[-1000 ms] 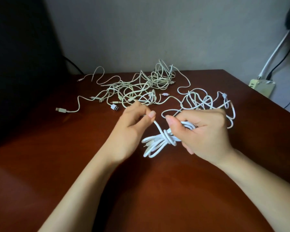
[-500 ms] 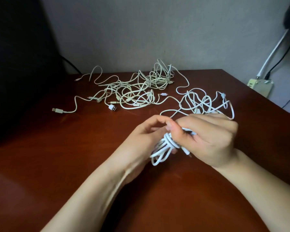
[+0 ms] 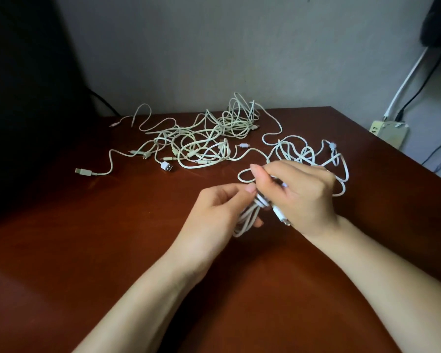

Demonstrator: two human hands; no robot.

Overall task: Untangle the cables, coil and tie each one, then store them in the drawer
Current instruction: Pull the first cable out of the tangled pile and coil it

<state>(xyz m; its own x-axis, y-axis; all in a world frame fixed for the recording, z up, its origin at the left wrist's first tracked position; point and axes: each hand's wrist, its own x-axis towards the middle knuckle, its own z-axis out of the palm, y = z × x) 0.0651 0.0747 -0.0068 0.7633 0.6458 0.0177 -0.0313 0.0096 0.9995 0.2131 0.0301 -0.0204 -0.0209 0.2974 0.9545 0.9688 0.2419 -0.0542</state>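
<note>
The coiled white cable (image 3: 248,216) hangs between my two hands, its loops dangling just above the counter (image 3: 99,250). I judge the step to be winding the tail round the waist of the coil to tie it. The wraps should lie tight and side by side, with the coil pinched flat so no loop slips free (a slack first turn undoes the lot). My right hand (image 3: 303,197) is curled over the top of the coil, thumb and forefinger pinching the strand, and a plug end (image 3: 281,217) pokes out below its palm. My left hand (image 3: 218,212) grips the loops from the other side, fingers curled behind them and thumb tip at the wraps. Just beyond my right hand lie loose white loops (image 3: 299,152); whether they belong to this cable I cannot tell. Farther out, past my left hand, the main tangle (image 3: 204,141) lies untouched.
</note>
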